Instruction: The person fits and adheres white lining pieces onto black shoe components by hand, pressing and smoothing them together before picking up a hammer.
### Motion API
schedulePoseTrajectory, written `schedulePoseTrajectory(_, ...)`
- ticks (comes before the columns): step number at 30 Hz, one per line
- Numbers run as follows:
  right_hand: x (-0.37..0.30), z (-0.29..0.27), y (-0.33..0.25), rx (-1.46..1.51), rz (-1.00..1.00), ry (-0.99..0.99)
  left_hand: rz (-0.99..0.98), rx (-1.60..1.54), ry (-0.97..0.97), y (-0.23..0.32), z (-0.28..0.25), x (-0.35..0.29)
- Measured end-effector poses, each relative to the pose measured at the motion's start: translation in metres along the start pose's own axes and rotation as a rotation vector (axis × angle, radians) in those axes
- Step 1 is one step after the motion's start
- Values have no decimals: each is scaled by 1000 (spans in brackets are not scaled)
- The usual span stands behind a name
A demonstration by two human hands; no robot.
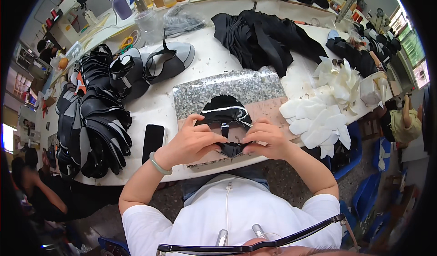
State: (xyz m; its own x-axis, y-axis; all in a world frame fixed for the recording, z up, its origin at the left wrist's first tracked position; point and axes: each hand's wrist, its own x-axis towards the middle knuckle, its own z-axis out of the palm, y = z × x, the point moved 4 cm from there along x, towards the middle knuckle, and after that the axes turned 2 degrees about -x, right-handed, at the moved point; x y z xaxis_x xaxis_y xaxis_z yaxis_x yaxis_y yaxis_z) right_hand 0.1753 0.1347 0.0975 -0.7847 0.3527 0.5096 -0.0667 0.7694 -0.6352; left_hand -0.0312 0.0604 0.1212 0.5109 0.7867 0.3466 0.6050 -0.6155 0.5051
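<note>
A white worktable carries a speckled stone slab (grey, pinkish toward the near edge). On the slab lies a black shoe upper piece with a white stripe. The left hand and right hand pinch its lower edge between fingertips. A black phone lies left; white cut pieces are piled right.

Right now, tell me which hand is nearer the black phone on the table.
Left. The left hand pinches the black shoe piece just right of the black phone; the right hand grips the piece's far side, farther from it.
</note>
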Motion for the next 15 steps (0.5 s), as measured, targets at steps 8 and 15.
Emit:
schedulePoseTrajectory(8, 14, 13, -5, -36, 16, -58, -94, 8, 193, 1, 9, -14)
schedulePoseTrajectory(15, 10, 23, -2, -43, 80, -141, -84, -2, 175, 2, 13, -16)
